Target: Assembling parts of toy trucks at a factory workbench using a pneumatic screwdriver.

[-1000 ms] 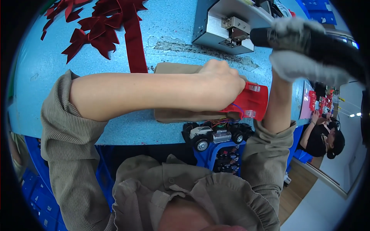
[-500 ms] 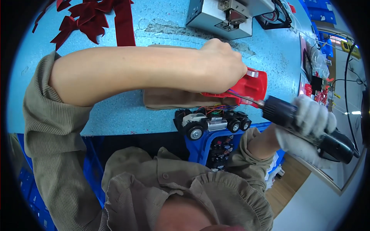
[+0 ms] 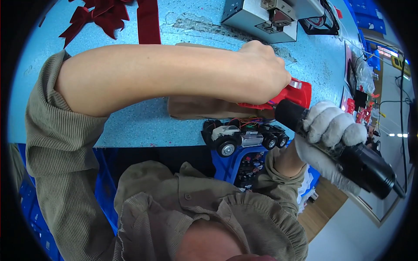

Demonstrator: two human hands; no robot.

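My bare left hand (image 3: 263, 71) is closed on a red plastic toy vehicle body (image 3: 300, 94), holding it over a folded brown cloth (image 3: 196, 108); its fingertips are hidden behind the hand. In a white glove, my right hand (image 3: 333, 126) grips a black corded electric screwdriver (image 3: 365, 167). The tool's nose points left into the red body, close to my left hand, and its bit is almost wholly hidden. Just nearer to me, a toy truck chassis (image 3: 248, 138) with black wheels and coloured wires sits at the table's front edge.
Dark red velvet bows (image 3: 98, 18) lie at the far left of the blue table (image 3: 130, 130). A grey metal machine (image 3: 265, 24) stands at the back, beside a black fan (image 3: 320, 24). Small red parts (image 3: 363, 111) and a clear bag line the right side. A blue crate (image 3: 226, 167) sits below the edge.
My right hand has brought the screwdriver left and nearer to the red body, so the bit that showed before is now mostly hidden. My left hand keeps its hold. The whole view has shifted slightly.
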